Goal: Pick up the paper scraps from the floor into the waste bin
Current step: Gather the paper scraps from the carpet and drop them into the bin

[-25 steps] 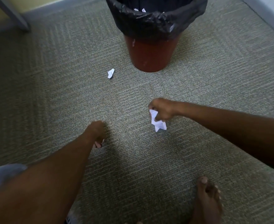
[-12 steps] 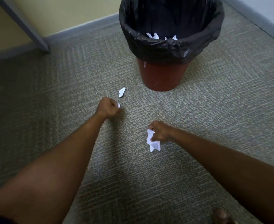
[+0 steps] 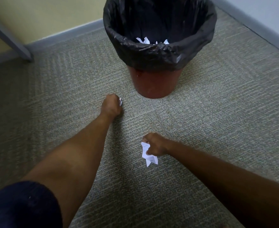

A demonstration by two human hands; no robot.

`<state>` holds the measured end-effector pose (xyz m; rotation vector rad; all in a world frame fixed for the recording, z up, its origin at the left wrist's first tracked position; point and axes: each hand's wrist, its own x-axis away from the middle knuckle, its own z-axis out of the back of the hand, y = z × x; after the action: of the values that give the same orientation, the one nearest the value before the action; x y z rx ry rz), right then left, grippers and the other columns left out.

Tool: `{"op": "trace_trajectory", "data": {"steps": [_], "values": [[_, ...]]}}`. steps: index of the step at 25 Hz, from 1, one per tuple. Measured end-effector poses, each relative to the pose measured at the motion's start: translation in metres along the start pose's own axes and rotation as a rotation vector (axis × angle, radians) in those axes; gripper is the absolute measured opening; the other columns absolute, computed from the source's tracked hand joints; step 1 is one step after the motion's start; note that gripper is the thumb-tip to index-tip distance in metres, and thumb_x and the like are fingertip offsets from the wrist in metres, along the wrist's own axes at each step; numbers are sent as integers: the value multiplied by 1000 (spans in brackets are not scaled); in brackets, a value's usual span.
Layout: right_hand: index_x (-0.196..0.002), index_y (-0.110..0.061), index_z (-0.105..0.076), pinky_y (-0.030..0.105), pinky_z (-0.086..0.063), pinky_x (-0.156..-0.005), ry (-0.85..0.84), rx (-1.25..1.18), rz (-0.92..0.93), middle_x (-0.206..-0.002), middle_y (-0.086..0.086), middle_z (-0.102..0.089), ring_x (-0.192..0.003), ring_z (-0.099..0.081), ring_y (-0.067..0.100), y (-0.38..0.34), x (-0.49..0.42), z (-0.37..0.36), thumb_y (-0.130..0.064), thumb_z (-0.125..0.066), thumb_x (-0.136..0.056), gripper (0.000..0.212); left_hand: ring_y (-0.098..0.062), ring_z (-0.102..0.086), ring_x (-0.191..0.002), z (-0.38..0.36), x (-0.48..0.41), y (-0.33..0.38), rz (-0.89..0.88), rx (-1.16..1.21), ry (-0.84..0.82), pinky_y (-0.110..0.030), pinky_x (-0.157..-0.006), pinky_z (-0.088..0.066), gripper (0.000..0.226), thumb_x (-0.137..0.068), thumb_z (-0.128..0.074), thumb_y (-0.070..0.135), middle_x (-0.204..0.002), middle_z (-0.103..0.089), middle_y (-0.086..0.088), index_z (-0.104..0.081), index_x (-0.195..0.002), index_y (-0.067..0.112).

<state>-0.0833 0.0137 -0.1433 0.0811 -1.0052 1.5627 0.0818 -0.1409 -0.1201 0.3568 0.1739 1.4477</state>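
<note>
- The left hand point(image 3: 112, 104) reaches forward at the end of a nearly straight arm, low over the carpet point(image 3: 217, 120). It is just short of the foot of the waste bin point(image 3: 153, 86) and a little to the bin's left.
- The back of this hand faces up and its fingers are curled into a fist. They are closed on a small scrap point(image 3: 120, 102), of which only a white corner shows at the far side of the fist.
- The right hand point(image 3: 156, 144) is nearer the person and to the right of the left hand, well apart from it. Its forearm runs in from the lower right corner of the view.
- This hand is also a tight fist, knuckles up, clamped on a crumpled paper point(image 3: 148, 157). The paper pokes out a little above the fingers and hangs in white points below them, over the middle of the carpet.
- The waste bin stands upright near the far edge of the carpet, close to the corner where the walls meet. It is red-brown, and a black liner point(image 3: 160, 53) is folded down over its rim.
- Several white pieces point(image 3: 145, 40) lie inside the bin, seen just over the near rim.
- A dark sleeve point(image 3: 20, 206) covers the left upper arm at the lower left corner of the view.
- A grey leg point(image 3: 12, 41) slants down to the carpet's far left edge.
</note>
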Motion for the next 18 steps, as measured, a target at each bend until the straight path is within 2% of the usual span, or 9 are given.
{"op": "trace_trajectory", "data": {"steps": [3, 7, 9, 12, 14, 16, 18], "values": [[-132, -3, -52, 29, -45, -94, 12, 0, -2, -136, 15, -53, -123, -53, 28, -1, 3, 0, -9, -69, -84, 51, -42, -65, -92, -3, 5, 4, 40, 27, 62, -39, -78, -51, 25, -91, -60, 20, -96, -68, -27, -66, -82, -2], [-123, -1, -57, 28, -46, -88, 45, 0, -26, -130, 16, -58, -118, -56, 28, -4, 5, -1, -7, -69, -84, 42, -37, -68, -87, -3, 16, -3, 104, 135, 48, -31, -73, -47, 33, -91, -64, 23, -90, -71, -26, -68, -80, -8], [-123, -1, -57, 28, -46, -83, 36, 1, -57, -129, 16, -59, -117, -57, 28, -7, 7, -2, -7, -69, -84, 41, -31, -69, -79, 3, 19, -3, 252, 355, 92, -29, -70, -51, 29, -86, -70, 20, -81, -72, -22, -69, -77, -8], [-124, 1, -56, 32, -49, -85, -64, 32, -81, -129, 18, -58, -117, -58, 29, -15, 9, 8, -9, -69, -85, 42, -21, -63, -59, 24, 19, 3, 506, 753, 146, -22, -56, -51, 21, -75, -77, 2, -55, -64, -5, -62, -60, 0], [-112, 2, -61, 34, -52, -77, -146, 105, -53, -121, 21, -64, -102, -64, 28, -23, 11, 30, -9, -70, -83, 31, -21, -61, -66, 51, 16, 4, 574, 892, 139, -28, -62, -54, 29, -69, -76, -10, -62, -59, -8, -53, -57, 4], [-104, 0, -64, 33, -52, -68, -149, 26, -12, -104, 21, -68, -83, -63, 25, -37, 19, 65, -5, -73, -81, 25, -24, -59, -75, 89, 12, 6, 571, 981, 187, -36, -70, -56, 30, -66, -72, -17, -72, -56, -13, -50, -62, 2], [-99, 5, -65, 29, -51, -59, -133, -177, 77, -87, 18, -66, -68, -62, 24, -59, 36, 110, 0, -73, -82, 20, -24, -63, -69, 133, 5, 13, 505, 1085, 233, -29, -58, -58, 23, -66, -68, -18, -74, -60, -18, -53, -71, -1]]}}
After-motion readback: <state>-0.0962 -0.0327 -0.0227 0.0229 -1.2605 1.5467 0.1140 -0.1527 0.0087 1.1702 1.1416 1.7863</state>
